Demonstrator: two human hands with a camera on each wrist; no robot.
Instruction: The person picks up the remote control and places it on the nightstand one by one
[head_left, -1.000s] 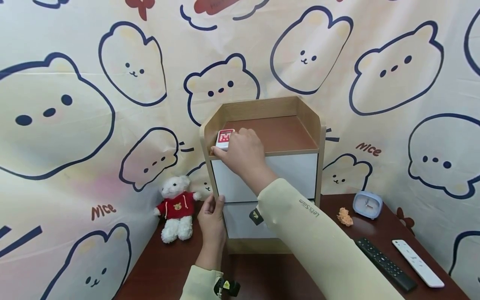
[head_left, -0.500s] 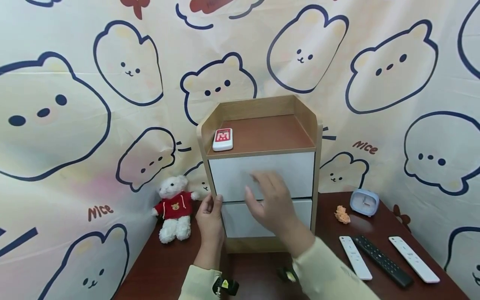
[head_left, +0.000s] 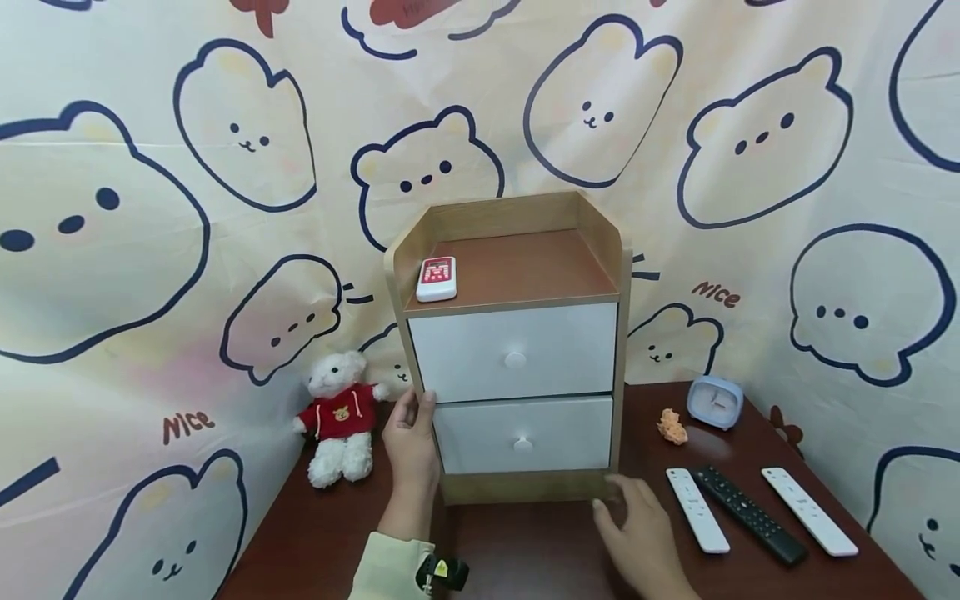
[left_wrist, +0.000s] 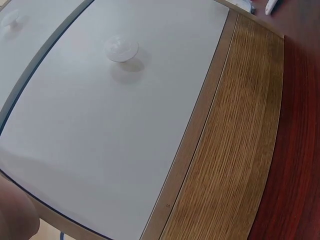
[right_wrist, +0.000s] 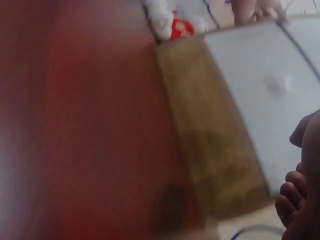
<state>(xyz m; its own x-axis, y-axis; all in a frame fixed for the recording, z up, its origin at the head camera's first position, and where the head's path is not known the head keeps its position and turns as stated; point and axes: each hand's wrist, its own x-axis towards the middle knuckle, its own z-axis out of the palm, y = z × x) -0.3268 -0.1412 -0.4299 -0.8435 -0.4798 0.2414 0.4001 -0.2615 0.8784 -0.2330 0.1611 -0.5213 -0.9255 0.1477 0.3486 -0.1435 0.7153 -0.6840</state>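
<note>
A small wooden cabinet (head_left: 525, 490) with two white drawers stands on the dark red-brown table, both drawers closed. My left hand (head_left: 412, 442) rests against its left side, the thumb near the front edge; in the left wrist view only part of a finger (left_wrist: 17, 212) shows. On the cabinet's top shelf, at the left, lies a small white handheld device (head_left: 437, 279) with a red face. My right hand (head_left: 641, 533) is low by the cabinet's bottom right corner, fingers loosely bent and holding nothing. Round knobs, upper (head_left: 515, 360) and lower (head_left: 522, 445), sit on the drawers.
A white teddy bear (head_left: 343, 421) in a red top stands left of the cabinet. To the right are a blue clock (head_left: 715, 402), an orange crumpled lump (head_left: 672, 427), a black remote (head_left: 750, 515), and two white remotes, nearer (head_left: 697, 510) and farther right (head_left: 808, 511).
My right hand has let go of the white and red device on the top shelf and moved down and right past the drawers. My left hand has stayed at the cabinet's side.
</note>
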